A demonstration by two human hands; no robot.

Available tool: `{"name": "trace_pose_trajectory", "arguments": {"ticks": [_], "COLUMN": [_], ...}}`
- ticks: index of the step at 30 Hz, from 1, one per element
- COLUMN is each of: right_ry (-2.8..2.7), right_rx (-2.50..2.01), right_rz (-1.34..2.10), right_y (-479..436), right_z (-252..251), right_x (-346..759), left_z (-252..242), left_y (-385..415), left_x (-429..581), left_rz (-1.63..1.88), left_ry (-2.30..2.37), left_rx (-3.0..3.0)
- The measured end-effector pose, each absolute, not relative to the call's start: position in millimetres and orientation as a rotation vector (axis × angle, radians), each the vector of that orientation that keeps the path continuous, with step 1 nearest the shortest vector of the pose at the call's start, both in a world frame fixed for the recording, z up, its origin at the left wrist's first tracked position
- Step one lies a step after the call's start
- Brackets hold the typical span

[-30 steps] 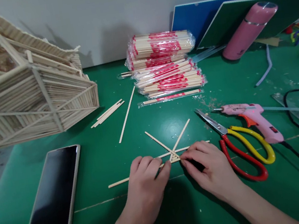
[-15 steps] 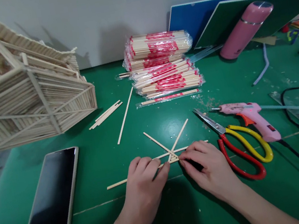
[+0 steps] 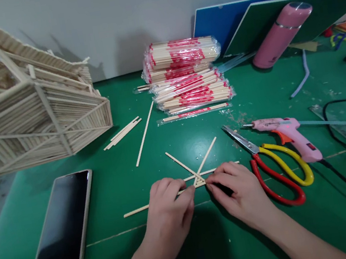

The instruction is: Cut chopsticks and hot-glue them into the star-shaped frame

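On the green table, several thin wooden chopsticks lie crossed in a star-like figure between my two hands. My left hand is closed, pinching a nearly level chopstick whose end sticks out to the left. My right hand is also closed, its thumb and fingertips pressed on the right end of the crossing, where the chopsticks meet. Part of the figure is hidden under the fingers. Close to my right hand lie scissors with one red and one yellow handle.
A pink glue gun with a cord lies at right, near a pink flask. Wrapped chopsticks are piled at the back. Loose chopsticks, a phone and a stick-built model are at left.
My left fingers have shifted slightly on the chopstick, and the view has moved a little. The crossed chopsticks and my right hand look nearly the same.
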State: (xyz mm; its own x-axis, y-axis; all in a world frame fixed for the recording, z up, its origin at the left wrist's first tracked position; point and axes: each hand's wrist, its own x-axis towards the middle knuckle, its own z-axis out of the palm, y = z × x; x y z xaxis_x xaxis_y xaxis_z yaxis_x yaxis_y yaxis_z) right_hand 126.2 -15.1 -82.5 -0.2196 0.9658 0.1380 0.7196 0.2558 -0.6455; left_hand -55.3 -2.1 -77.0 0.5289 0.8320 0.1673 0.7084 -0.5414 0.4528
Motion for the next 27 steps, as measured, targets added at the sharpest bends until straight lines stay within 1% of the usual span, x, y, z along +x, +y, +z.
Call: {"name": "trace_pose_trajectory", "arguments": {"ticks": [14, 27], "right_ry": [-2.016, -2.029], "right_rx": [-1.526, -1.534], "right_rz": [0.626, 0.599], "right_y": [-15, -15], "right_z": [-81, -82], "right_x": [127, 127], "left_z": [-78, -77], "left_y": [-1, -4], "left_x": [-47, -44], "left_rz": [0.646, 0.547], "left_ry": [1.380, 1.431], "left_rx": [2.332, 2.354]}}
